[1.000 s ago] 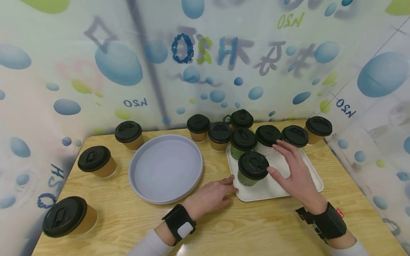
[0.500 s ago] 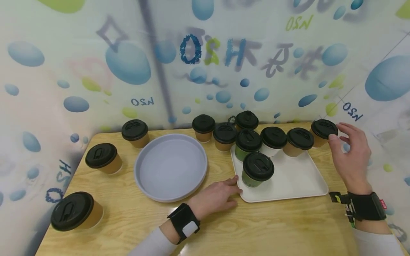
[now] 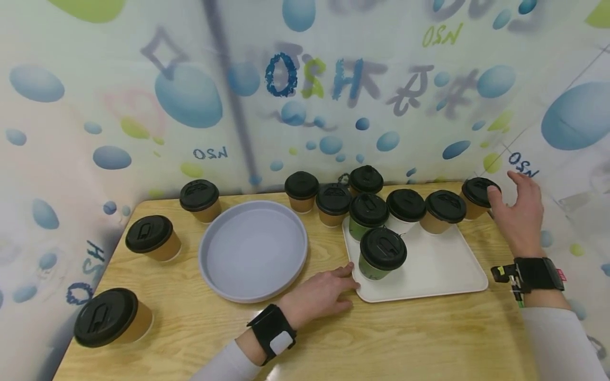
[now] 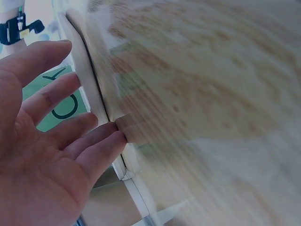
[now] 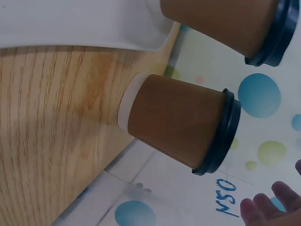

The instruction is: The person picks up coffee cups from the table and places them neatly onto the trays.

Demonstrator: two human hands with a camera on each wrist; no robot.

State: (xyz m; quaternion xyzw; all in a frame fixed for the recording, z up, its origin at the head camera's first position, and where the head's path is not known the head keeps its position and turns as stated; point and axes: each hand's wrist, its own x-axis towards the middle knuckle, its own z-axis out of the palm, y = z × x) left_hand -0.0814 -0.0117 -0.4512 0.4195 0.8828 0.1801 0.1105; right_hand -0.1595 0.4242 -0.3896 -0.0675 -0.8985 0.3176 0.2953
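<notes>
My left hand [image 3: 319, 296] lies with extended fingers touching the front left edge of the white rectangular tray [image 3: 443, 275]; the left wrist view shows these fingers [image 4: 101, 153] against the tray's side. At the tray's left stand two green cups, one in front [image 3: 381, 254] and one behind [image 3: 368, 211], both black-lidded. Behind them on the right come a white cup [image 3: 405, 206] and a brown cup [image 3: 443, 211]. Beside the far right brown cup [image 3: 480, 193] my right hand [image 3: 521, 222] hovers, fingers spread. The right wrist view shows its fingers [image 5: 268, 212] apart from that cup [image 5: 174, 122].
Left of the tray sits a round grey tray [image 3: 252, 254]. Several brown lidded cups stand around it, including one at the front left [image 3: 114, 317] and one at the back [image 3: 302, 190]. A printed curtain [image 3: 305, 132] rises behind the table [image 3: 395, 338].
From over the white tray, my right hand has moved right to the far right brown cup, and its fingers have since lifted slightly. My left hand stays at the tray's edge.
</notes>
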